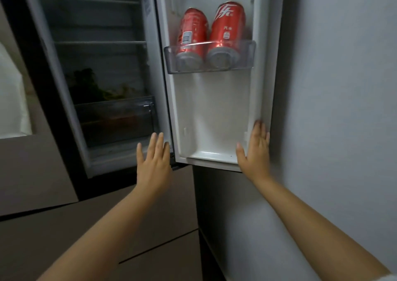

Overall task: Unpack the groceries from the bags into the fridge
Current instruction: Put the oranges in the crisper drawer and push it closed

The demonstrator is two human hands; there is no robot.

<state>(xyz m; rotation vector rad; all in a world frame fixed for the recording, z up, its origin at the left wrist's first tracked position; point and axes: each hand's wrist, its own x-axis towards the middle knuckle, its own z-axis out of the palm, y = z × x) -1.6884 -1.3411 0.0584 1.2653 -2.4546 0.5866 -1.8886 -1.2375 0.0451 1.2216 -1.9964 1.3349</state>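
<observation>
While ajar, fridge door: two red cans in clear bin; left hand, right hand spread flat.

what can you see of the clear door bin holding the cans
The door bin is a clear plastic tray with a raised front lip, mounted high on the white inner fridge door. Two red cans stand in it side by side, nearly filling its width. Neither of the hands touches it; both are far below.
</observation>
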